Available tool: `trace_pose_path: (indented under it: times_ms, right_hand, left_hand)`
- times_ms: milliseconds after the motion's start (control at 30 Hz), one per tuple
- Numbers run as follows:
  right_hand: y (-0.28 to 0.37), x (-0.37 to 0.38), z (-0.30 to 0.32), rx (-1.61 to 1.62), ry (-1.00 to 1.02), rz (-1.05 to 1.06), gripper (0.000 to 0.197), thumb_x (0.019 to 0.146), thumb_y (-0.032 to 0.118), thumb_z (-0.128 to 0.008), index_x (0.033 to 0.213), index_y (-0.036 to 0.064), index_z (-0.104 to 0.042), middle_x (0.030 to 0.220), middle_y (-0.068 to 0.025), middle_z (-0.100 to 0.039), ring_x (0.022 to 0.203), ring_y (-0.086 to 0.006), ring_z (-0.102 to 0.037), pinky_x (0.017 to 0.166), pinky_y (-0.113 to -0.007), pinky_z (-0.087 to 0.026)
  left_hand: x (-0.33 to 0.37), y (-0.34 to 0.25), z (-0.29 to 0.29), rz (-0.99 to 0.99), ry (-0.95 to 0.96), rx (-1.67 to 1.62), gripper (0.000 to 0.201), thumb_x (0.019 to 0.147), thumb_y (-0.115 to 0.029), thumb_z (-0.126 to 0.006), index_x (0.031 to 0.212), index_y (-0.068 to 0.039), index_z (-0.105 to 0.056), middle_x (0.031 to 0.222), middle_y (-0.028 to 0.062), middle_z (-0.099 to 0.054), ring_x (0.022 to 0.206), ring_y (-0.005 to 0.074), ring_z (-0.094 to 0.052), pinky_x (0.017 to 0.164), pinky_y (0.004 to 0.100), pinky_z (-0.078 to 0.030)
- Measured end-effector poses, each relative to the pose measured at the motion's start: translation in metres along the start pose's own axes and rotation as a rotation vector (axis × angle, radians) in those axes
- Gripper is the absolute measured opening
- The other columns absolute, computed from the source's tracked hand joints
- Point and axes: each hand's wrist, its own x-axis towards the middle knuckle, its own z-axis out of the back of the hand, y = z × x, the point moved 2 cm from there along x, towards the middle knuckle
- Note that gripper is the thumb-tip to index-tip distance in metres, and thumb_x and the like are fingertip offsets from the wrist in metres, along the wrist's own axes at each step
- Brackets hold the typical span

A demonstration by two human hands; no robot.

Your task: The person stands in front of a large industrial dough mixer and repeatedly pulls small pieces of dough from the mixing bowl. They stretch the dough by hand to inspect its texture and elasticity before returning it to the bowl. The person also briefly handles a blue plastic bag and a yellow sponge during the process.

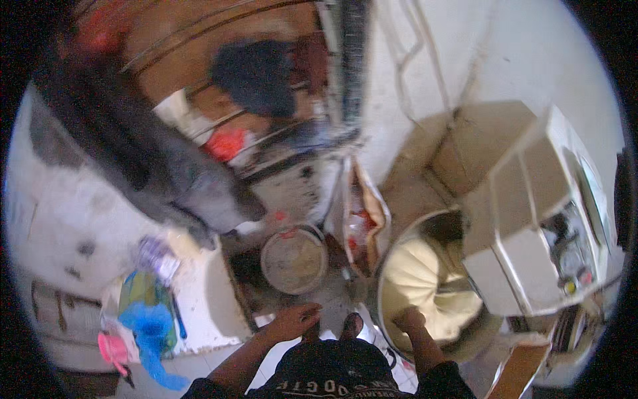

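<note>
A large round metal bowl [383, 292] stands at my right, holding a mass of pale cream dough [415, 272] with folds spiralling round its middle. My right hand [411, 320] reaches over the bowl's near side and rests at the dough's edge. Its fingers look curled, but blur hides what is in them, if anything. My left hand [297, 320] hangs in the air before my body with its fingers stretched and nothing held. Just beyond it on the floor is a round, pale-lidded bucket [294, 261]. A bulky whitish mixer head [525, 246] overhangs the bowl's right side.
Between bucket and bowl stands an open sack [362, 226] with something red inside. On the left, a white surface [206, 312] carries blue plastic bags [146, 326] and a pink item [113, 349]. Dark cloth [166, 166] hangs before shelving. A brown board [522, 369] lies at lower right.
</note>
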Motion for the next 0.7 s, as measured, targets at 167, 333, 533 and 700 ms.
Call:
trace_pose_path:
  times_ms: [167, 333, 533, 700]
  right_hand:
    - [-0.045, 0.015, -0.036, -0.215, 0.3, 0.053, 0.041, 0.079, 0.043, -0.05, 0.098, 0.0084, -0.062, 0.099, -0.0119, -0.062, 0.09, -0.0296, -0.06, 0.076, -0.044, -0.047]
    - [-0.06, -0.071, 0.043, -0.229, 0.474, 0.045, 0.058, 0.073, 0.051, -0.056, 0.105, 0.0026, -0.056, 0.1, -0.0177, -0.06, 0.091, -0.0324, -0.059, 0.077, -0.043, -0.046]
    - [0.021, -0.107, 0.167, 0.323, 0.043, -0.117, 0.073, 0.073, 0.058, -0.054, 0.119, 0.001, -0.045, 0.097, -0.0219, -0.06, 0.089, -0.0355, -0.058, 0.078, -0.043, -0.045]
    - [0.029, 0.001, 0.05, 0.107, 0.199, -0.143, 0.021, 0.079, 0.018, -0.05, 0.084, 0.0047, -0.065, 0.091, -0.0168, -0.063, 0.089, -0.0283, -0.061, 0.074, -0.037, -0.05]
  left_hand:
    - [-0.027, 0.017, 0.008, 0.206, 0.093, -0.172, 0.045, 0.087, -0.037, -0.045, 0.116, -0.003, -0.05, 0.104, 0.0197, -0.058, 0.095, 0.0319, -0.056, 0.083, 0.0399, -0.044]
    - [-0.054, 0.022, 0.006, 0.237, -0.028, -0.094, 0.047, 0.087, -0.042, -0.044, 0.115, -0.005, -0.051, 0.108, 0.0184, -0.057, 0.097, 0.0329, -0.056, 0.084, 0.0398, -0.043]
    - [-0.056, 0.018, 0.004, 0.323, -0.04, -0.039, 0.038, 0.088, -0.033, -0.049, 0.114, -0.005, -0.052, 0.11, 0.0168, -0.056, 0.099, 0.0283, -0.057, 0.085, 0.0386, -0.044]
    - [-0.041, 0.008, -0.001, 0.244, -0.026, -0.053, 0.031, 0.087, -0.024, -0.052, 0.108, -0.002, -0.054, 0.107, 0.0165, -0.057, 0.101, 0.0271, -0.056, 0.086, 0.0359, -0.043]
